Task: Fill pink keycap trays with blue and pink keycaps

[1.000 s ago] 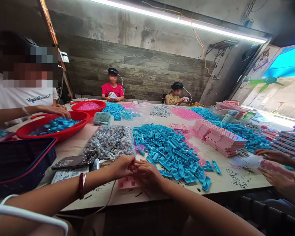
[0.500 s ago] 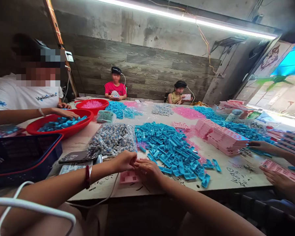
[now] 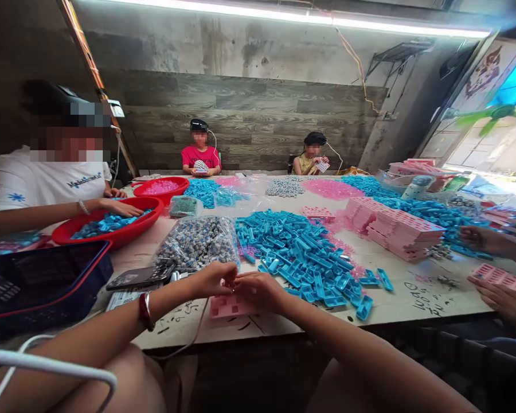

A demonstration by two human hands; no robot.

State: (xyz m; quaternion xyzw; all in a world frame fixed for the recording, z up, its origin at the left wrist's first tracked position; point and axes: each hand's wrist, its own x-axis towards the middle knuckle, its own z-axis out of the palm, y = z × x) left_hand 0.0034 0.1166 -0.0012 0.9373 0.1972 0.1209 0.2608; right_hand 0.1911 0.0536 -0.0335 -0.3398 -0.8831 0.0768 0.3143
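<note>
Across the near half, table [image 3: 391, 304]: pale, marked with dark handwriting, laden with plastic parts.
Blue heap [image 3: 298, 258]: spreads over the middle, made up of long open-topped pieces.
Dark blue basket [image 3: 69, 307]: sits at the left, red-trimmed, near a red basin [image 3: 152, 222].
Clear bag [image 3: 198, 244]: lies left of the blue heap, full of grey-white parts.
Pink stack [image 3: 398, 229]: stands right of the blue heap.
Pink tray [image 3: 226, 307]: rests at the near edge, square recesses showing, partly covered by the right hand [image 3: 262, 291].
Right hand: reaches over, fingers held close together, tips beside the left hand [image 3: 215, 280].
Left hand: bends inward, thumb and fingertips drawn together; impossible to tell any part pinched.
</note>
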